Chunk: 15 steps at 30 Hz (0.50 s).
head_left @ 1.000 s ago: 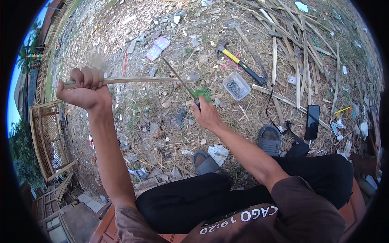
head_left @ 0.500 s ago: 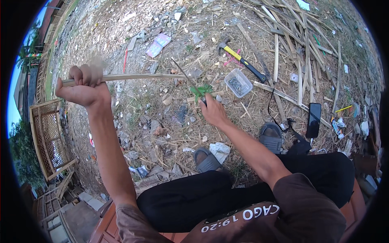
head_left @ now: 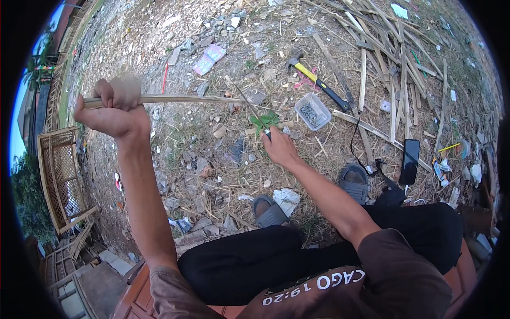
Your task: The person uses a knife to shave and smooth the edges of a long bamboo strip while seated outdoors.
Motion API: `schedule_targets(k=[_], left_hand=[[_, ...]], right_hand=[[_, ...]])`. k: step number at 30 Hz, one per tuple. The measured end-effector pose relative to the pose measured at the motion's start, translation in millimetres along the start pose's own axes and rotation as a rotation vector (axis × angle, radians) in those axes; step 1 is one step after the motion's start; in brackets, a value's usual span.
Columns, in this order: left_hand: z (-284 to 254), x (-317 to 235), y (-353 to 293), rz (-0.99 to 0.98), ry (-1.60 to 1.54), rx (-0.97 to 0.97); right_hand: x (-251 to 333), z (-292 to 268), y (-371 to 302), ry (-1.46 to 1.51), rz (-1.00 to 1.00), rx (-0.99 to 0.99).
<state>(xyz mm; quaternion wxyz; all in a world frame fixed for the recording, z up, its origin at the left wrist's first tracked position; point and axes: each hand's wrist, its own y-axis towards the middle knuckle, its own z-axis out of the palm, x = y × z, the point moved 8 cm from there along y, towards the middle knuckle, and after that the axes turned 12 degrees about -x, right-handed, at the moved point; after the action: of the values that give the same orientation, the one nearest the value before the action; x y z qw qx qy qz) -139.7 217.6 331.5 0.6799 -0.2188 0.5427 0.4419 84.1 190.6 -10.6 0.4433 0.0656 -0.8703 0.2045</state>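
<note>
A long, thin wooden strip (head_left: 191, 99) runs level from my left hand (head_left: 114, 109), whose fingers are wrapped round its left end. My right hand (head_left: 280, 148) is closed on the dark handle of a knife (head_left: 251, 108). The narrow blade points away to the upper left and crosses the strip's right end. Whether the edge has cut into the wood cannot be made out. A small green leafy plant (head_left: 264, 122) grows beside the knife, just beyond my right hand.
Right of my hand stands a clear plastic tub (head_left: 313, 111) of nails. Beyond it lies a yellow-and-black hammer (head_left: 319, 82). Loose wooden strips (head_left: 393, 58) are heaped at the far right. A phone (head_left: 409, 162) lies near my right sandal (head_left: 354, 183). A lattice panel (head_left: 61, 178) stands at left.
Both hands keep their hold, and the knife still crosses the strip's right end. The left hand and strip have shifted only very slightly.
</note>
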Motion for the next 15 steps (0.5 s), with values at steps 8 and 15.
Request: schedule_targets(k=[8, 15], left_hand=[[8, 1, 1, -0.121, -0.185, 0.244], [3, 8, 5, -0.221, -0.292, 0.451]], right_hand=[[0, -2, -4, 0.228, 0.094, -0.114], [69, -22, 3, 0.301, -0.135, -0.111]])
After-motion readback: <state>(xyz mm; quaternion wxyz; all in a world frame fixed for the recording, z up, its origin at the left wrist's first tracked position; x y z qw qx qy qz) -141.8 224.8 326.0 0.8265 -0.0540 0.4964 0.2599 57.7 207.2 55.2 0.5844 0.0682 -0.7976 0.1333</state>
